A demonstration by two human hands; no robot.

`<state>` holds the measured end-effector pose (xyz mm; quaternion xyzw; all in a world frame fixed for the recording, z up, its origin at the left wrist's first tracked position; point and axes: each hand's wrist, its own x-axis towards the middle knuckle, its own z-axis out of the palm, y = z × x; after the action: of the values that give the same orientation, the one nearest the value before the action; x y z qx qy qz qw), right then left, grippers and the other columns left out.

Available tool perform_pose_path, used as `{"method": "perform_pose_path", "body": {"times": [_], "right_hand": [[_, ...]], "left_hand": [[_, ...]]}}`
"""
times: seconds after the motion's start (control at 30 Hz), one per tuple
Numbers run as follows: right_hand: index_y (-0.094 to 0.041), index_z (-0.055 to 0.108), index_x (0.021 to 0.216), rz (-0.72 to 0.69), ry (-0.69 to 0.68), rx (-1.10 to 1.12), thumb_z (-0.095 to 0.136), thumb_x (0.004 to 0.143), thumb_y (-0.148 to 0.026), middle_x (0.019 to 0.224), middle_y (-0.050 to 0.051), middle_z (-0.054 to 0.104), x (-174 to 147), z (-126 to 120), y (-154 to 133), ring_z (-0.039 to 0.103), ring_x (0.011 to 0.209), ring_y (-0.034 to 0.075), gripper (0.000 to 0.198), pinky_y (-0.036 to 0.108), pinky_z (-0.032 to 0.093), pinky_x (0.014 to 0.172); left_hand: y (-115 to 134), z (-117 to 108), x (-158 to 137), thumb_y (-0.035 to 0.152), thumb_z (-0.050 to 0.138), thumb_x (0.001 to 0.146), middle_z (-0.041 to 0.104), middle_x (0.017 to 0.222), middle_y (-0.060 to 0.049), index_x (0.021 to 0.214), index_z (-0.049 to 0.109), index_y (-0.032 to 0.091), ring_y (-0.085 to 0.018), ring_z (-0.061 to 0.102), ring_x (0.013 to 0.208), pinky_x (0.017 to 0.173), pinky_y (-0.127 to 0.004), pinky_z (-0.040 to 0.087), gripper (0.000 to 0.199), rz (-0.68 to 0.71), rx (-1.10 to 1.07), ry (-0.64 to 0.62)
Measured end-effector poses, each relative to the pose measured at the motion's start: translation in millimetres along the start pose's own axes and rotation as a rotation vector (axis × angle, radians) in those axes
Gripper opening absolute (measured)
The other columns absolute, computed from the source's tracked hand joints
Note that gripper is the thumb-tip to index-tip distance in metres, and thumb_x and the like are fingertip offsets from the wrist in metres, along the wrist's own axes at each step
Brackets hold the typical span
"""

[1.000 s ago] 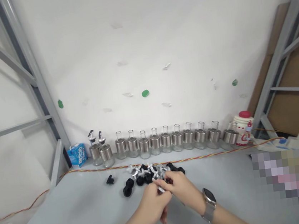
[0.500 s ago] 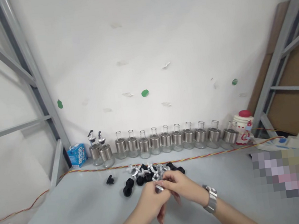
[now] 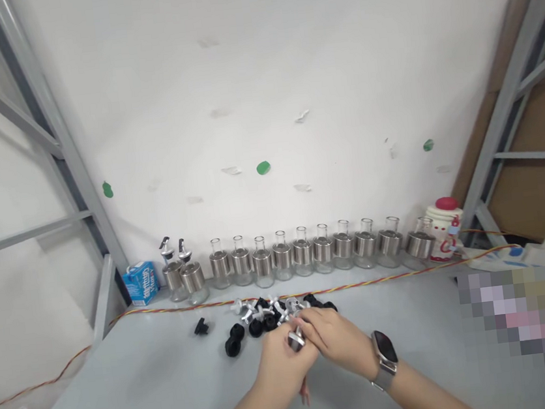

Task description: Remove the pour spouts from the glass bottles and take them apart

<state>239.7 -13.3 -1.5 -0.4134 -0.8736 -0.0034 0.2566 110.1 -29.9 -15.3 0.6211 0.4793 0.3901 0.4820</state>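
Note:
My left hand (image 3: 281,367) is closed around a small silver-and-black pour spout (image 3: 296,340), whose shiny top shows between thumb and fingers. From the other side, my right hand (image 3: 340,340) is closed against the same piece, its fingers covering part of it; their tips are hidden. Just beyond both hands lies a pile of silver spout tops (image 3: 261,313) mixed with black stoppers (image 3: 256,328). Two black stoppers (image 3: 233,347) touch each other left of the pile. Farther left sits a single black piece (image 3: 201,327).
Along the wall stands a row of several glass bottles (image 3: 302,254) with metal sleeves. Two bottles (image 3: 193,277) at left carry spouts. A blue carton (image 3: 141,284) and a red-lidded container (image 3: 445,227) flank them. A twisted red-yellow wire (image 3: 360,284) crosses the grey table (image 3: 139,377).
My right hand has turned over and moved closer against my left hand, its watch face now showing. More of the spout's silver top is visible.

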Motion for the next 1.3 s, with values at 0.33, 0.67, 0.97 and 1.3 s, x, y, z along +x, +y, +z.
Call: {"method": "perform_pose_path", "body": {"times": [0.33,0.67,0.97,1.3], "right_hand": [[-0.016,0.057,0.088,0.029,-0.001,0.138,0.023,0.091,-0.027,0.08,0.008,0.064,-1,-7,1,0.059,0.077,0.018,0.036,0.029,0.044,0.07],[-0.019,0.053,0.063,0.215,0.181,0.393,0.028,0.084,-0.05,0.055,0.006,0.057,-1,-12,22,0.053,0.052,0.016,0.045,0.028,0.042,0.054],[-0.018,0.047,0.056,0.608,0.127,0.621,0.023,0.083,-0.058,0.034,-0.005,0.039,11,-16,46,0.037,0.027,0.008,0.053,0.02,0.027,0.031],[-0.016,0.051,0.066,0.668,-0.083,0.679,0.039,0.082,-0.042,0.034,-0.008,0.04,11,7,49,0.036,0.024,0.007,0.033,0.017,0.026,0.026]], "left_hand": [[2,-1,-3,0.028,0.044,0.073,0.037,0.038,0.01,0.07,0.048,0.017,-0.008,0.043,0.024,0.024,-0.015,0.03,0.013,0.064,0.038,0.0],[1,-4,-9,0.024,0.046,0.07,0.034,0.037,0.011,0.062,0.044,0.019,-0.008,0.042,0.024,0.023,-0.016,0.031,0.01,0.065,0.011,-0.052],[2,-23,9,0.033,0.039,0.079,0.038,0.044,0.009,0.066,0.038,0.021,-0.008,0.044,0.032,0.035,-0.017,0.034,0.017,0.117,0.312,0.099],[-21,-64,30,0.035,0.042,0.08,0.053,0.092,-0.007,0.107,0.051,0.022,-0.024,0.051,0.089,0.066,-0.028,0.038,0.031,0.148,1.048,0.376]]}}
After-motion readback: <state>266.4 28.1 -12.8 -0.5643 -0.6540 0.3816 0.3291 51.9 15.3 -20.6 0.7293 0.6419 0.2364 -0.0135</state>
